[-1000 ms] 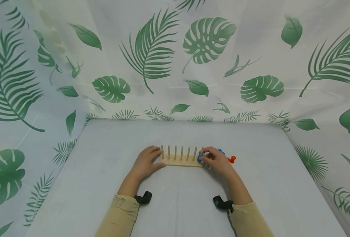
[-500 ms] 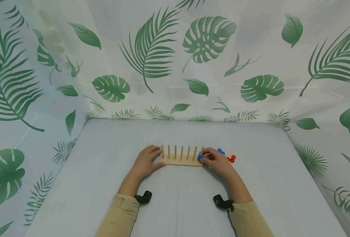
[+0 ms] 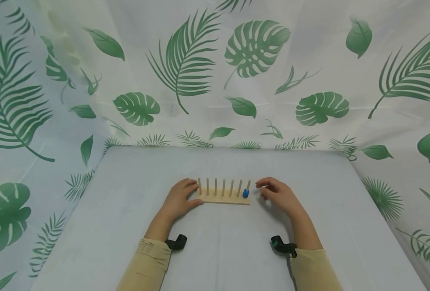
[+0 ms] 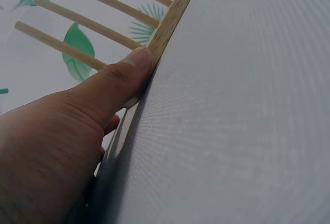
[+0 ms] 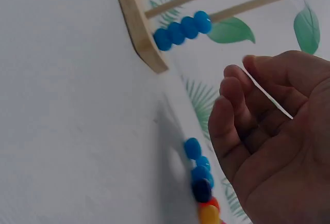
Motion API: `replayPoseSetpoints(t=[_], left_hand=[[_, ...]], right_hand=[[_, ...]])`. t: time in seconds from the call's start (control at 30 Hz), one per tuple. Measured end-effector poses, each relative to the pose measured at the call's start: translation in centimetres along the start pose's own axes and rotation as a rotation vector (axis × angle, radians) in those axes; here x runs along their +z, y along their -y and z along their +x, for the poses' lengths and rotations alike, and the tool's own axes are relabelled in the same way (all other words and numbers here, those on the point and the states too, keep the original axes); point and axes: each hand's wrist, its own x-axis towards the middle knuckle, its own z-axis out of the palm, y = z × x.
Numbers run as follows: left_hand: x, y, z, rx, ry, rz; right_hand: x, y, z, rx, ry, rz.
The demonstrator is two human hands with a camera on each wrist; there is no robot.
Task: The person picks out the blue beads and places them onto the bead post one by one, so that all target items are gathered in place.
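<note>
A wooden peg board [image 3: 220,199] with a row of upright pegs stands mid-table in the head view. Several blue beads [image 5: 183,30] are stacked on its rightmost peg, down at the base. My left hand [image 3: 180,199] holds the board's left end, its thumb [image 4: 124,74] pressed to the front edge and the other fingers at the back, mostly hidden in the left wrist view. Just right of the board, apart from it, is my right hand [image 3: 278,195], fingers loosely bent and holding nothing. The other pegs carry no beads.
Loose beads [image 5: 202,175] in blue, red and yellow lie on the table beyond the right hand, which hides them in the head view. Black wrist cameras [image 3: 176,242] sit on both wrists. A leaf-patterned curtain [image 3: 186,72] rises behind the table.
My right hand has let go of the blue beads and moved right, off the board; the beads stay on the last peg. The left hand has kept its place.
</note>
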Motion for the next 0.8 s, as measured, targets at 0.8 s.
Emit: replayPoseSetpoints(t=[0.8], left_hand=[[0.2, 0.2, 0.1, -0.016, 0.026, 0.0]], right_hand=[[-7.2, -2.0, 1.7, 0.186, 0.029, -0.161]])
